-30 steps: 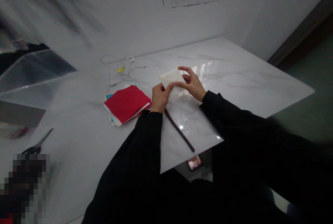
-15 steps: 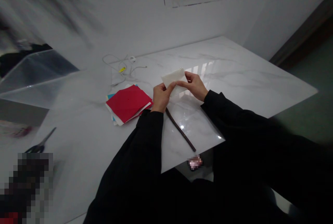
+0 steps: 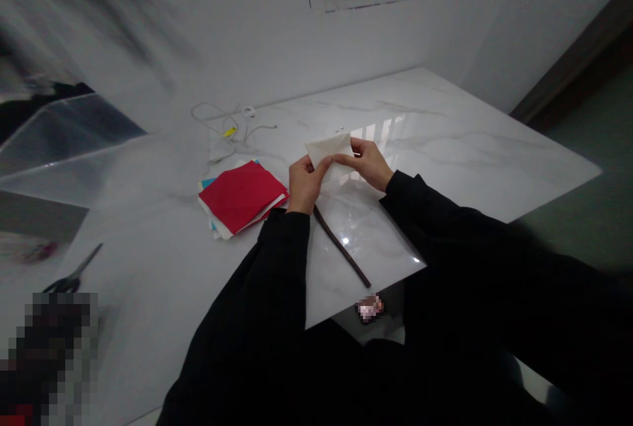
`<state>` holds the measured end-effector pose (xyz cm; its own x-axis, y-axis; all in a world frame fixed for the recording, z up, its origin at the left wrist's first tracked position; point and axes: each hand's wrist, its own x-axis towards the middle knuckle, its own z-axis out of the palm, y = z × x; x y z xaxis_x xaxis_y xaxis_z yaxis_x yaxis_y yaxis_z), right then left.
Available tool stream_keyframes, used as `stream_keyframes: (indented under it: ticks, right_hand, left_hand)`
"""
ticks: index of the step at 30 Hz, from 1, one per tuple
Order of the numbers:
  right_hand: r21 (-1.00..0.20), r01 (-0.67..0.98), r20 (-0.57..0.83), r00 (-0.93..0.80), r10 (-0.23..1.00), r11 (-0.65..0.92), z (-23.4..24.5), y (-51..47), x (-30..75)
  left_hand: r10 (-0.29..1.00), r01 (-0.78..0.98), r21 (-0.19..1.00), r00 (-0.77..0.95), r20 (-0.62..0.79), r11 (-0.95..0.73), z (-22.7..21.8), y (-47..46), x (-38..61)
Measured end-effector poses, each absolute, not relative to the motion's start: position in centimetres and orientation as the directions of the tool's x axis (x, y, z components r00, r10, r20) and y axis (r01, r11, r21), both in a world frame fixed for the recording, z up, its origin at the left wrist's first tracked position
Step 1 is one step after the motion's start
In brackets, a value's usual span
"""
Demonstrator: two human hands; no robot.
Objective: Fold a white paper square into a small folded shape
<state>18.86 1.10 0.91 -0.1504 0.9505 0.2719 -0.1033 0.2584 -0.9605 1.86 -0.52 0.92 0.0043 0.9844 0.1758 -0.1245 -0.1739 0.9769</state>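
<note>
- White folded paper (image 3: 327, 151) held up between both hands
- Left hand (image 3: 305, 184) pinches its lower corner tight
- Right hand (image 3: 366, 163) pinches its right side
- Red paper pile (image 3: 241, 198) sits at 9 o'clock

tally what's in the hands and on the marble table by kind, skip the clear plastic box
folded white paper: 1
stack of coloured paper: 1
scissors: 1
dark brown stick: 1
white cable: 1
total: 5

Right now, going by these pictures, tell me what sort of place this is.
Likely an indoor paper-craft workspace: a marble-look table carries a stack of coloured paper and scissors, and a folded white paper is held in both hands.
</note>
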Motion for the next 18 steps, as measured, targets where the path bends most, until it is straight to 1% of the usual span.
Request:
stream_keyframes:
  ticks: [7,12,18]
  right_hand:
    - [-0.963,-0.118,0.26,-0.15,0.954,0.244,1.1,0.99,18.83]
    - [-0.963,-0.105,0.264,-0.158,0.952,0.249,1.06,1.07,18.88]
    - [-0.961,-0.118,0.268,-0.17,0.948,0.25,0.95,1.18,18.9]
  left_hand:
    - [0.983,-0.125,0.977,0.029,0.179,-0.174,0.56,-0.25,1.66]
    - [0.984,-0.09,0.98,0.025,0.179,-0.176,0.55,-0.13,1.51]
    - [0.985,-0.101,0.98,0.013,0.171,-0.169,0.82,-0.33,1.58]
